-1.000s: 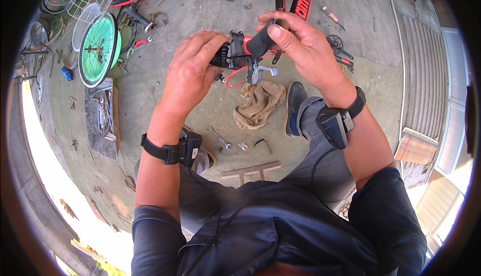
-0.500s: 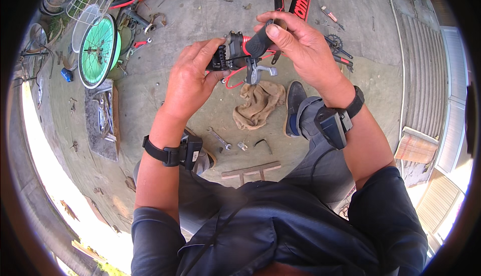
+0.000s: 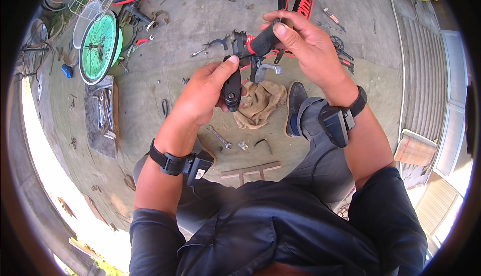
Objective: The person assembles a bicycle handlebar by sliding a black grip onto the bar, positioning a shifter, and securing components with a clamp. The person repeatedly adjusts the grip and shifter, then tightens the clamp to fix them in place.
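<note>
Two parts are held. The right hand (image 3: 313,45) has thumb and fingers closed round the outer end of a black handlebar grip (image 3: 263,40), beyond the tan cloth (image 3: 260,108), probably to steady it against turning. The left hand (image 3: 200,93) pinches a long black part (image 3: 232,83), seen against the cloth's left edge: thumb on its upper end, fingers curled behind, lower end protruding uncovered toward the wearer, presumably for control and access. An open-ended wrench (image 3: 219,137) lies near-left of the cloth, apparently within reach.
</note>
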Demonstrator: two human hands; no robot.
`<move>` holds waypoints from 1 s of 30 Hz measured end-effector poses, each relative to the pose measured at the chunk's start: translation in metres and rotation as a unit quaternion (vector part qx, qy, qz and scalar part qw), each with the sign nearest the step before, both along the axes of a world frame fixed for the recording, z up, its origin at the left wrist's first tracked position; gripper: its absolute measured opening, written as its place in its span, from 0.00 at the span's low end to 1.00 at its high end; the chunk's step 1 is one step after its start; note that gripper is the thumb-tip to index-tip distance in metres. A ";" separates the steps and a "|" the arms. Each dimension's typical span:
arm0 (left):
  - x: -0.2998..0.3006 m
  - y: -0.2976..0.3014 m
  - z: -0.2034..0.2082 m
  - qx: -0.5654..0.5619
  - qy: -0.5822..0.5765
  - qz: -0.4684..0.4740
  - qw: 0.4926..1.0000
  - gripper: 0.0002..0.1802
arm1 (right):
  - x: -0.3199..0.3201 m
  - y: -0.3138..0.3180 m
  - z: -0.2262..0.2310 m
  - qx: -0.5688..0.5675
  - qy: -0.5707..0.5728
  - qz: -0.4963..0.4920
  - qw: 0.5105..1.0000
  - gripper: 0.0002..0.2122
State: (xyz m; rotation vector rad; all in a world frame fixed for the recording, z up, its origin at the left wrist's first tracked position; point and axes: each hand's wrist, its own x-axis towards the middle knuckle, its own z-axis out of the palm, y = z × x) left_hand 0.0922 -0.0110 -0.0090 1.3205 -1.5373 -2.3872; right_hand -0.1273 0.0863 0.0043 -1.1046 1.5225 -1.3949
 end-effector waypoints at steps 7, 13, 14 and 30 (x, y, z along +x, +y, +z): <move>0.010 -0.010 0.000 -0.294 -0.050 -0.059 0.953 0.25 | -0.001 0.002 0.004 0.009 -0.008 0.007 1.000 0.18; 0.017 -0.012 0.003 -0.530 -0.015 -0.114 0.840 0.32 | 0.000 0.002 0.007 0.015 -0.016 0.010 1.000 0.18; 0.016 -0.011 0.003 -0.544 -0.012 -0.116 0.831 0.33 | 0.000 0.003 0.007 0.018 -0.022 0.010 1.000 0.18; 0.004 -0.012 -0.001 -0.667 0.005 -0.118 0.735 0.35 | 0.001 0.003 0.011 0.033 -0.018 0.004 0.999 0.18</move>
